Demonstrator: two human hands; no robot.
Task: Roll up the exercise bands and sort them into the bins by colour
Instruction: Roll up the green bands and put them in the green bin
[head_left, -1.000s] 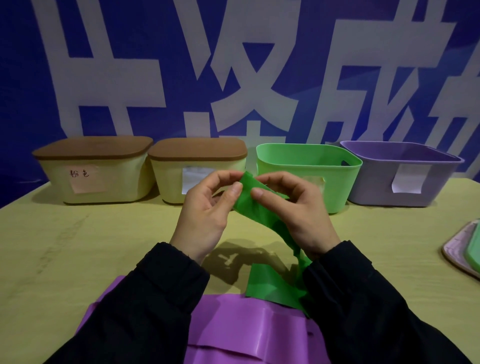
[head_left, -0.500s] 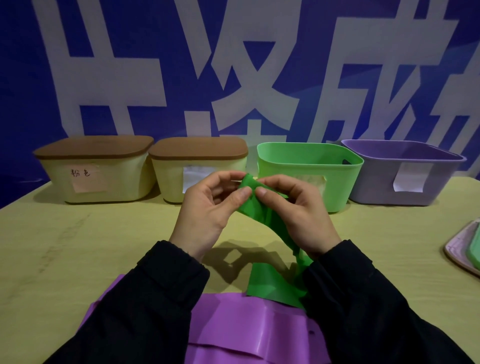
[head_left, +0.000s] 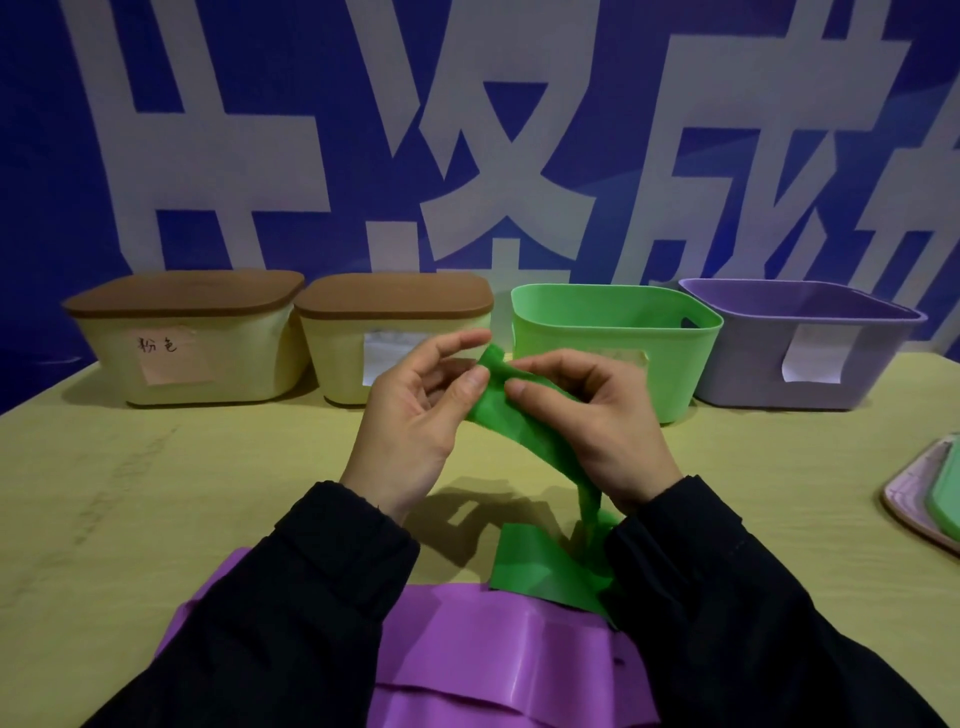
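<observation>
I hold the top end of the green band (head_left: 524, 431) up in front of the green bin (head_left: 613, 332), both of my hands on it. My left hand (head_left: 415, 431) pinches the band's upper edge between thumb and forefinger, the other fingers (head_left: 457, 340) loosely spread above it. My right hand (head_left: 597, 421) pinches the same end from the other side — its thumb pressed on the near face, its fingers curled behind. From there the band hangs down past my right wrist, and its lower part lies flat on the tabletop (head_left: 156, 493), well nearer me than the green bin, its near edge overlapping the purple band (head_left: 493, 660) spread between my black sleeves (head_left: 291, 613). Just beside the green bin, on its right, stands the purple bin (head_left: 810, 358) with a white label. On the green bin's left stand two cream bins with brown lids (head_left: 395, 299) — the farther cream bin (head_left: 202, 364) bears a pink note with handwriting. Well off to the green bin's right, at the tabletop's edge, lies a pale tray (head_left: 914, 499) with something green on it.
</observation>
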